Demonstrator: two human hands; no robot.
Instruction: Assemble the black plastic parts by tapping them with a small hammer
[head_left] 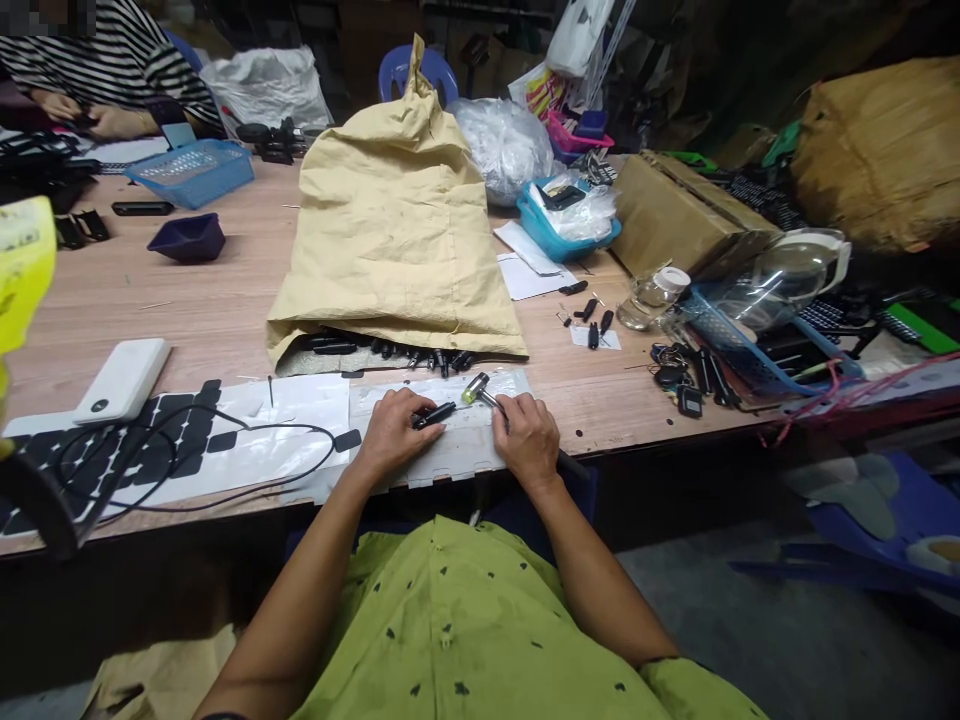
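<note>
My left hand (399,430) is closed on a small black plastic part (435,414), pinched between thumb and fingers just above the pale sheet (457,455) at the table's front edge. Opposite it, my right hand (526,435) grips a small hammer (477,388) with a metal head and a yellowish, see-through face. The hammer's head points left, near the black part but apart from it. Its dark handle end sticks out below my right wrist. Right behind both hands, several black parts (439,360) spill from the mouth of a beige cloth sack (405,240).
A white power bank (124,380) and a looping black cable (330,440) lie at left. Keys (679,385), a glass jar (652,300) and a blue basket (780,350) stand at right. Far left, a person in striped sleeves (142,60) handles something dark behind a blue tray (195,172).
</note>
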